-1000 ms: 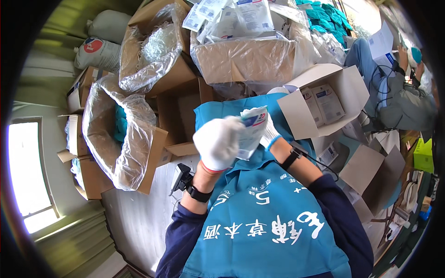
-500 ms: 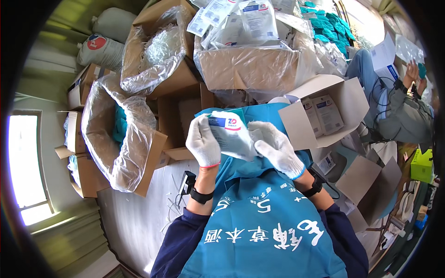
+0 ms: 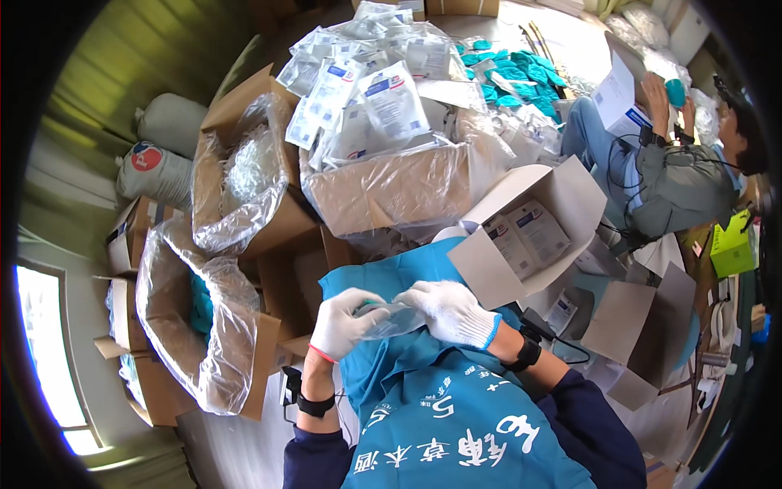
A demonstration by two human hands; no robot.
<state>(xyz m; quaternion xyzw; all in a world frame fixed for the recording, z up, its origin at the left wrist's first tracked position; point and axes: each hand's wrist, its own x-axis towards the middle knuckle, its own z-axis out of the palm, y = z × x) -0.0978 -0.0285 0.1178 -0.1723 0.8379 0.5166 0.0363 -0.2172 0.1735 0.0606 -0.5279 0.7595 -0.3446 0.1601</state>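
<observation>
Above my lap I hold a small plastic packet [image 3: 394, 321], tilted so that it looks thin, with a bit of teal showing at its left end. My left hand [image 3: 345, 323], in a white knit glove with a red cuff edge, grips that end. At the opposite end, my right hand [image 3: 450, 314], gloved in white with a blue cuff edge, pinches the packet's upper edge. Beneath both hands lies the blue printed apron [image 3: 456, 399] that covers my lap. Just beyond my right hand an open white carton [image 3: 498, 273] holds several flat printed packets [image 3: 533, 235].
Ahead stands a large plastic-lined box [image 3: 391, 191] heaped with packets. Lined cartons [image 3: 265, 359] crowd the left, beside an open brown box [image 3: 297, 285]. Teal items [image 3: 521, 77] lie in a far pile. At right a co-worker [image 3: 676, 175] sits holding a teal piece.
The packet has turned from showing its printed face to lying nearly edge-on. My right hand has moved in over its upper edge. The whole view has shifted, showing more of the far side.
</observation>
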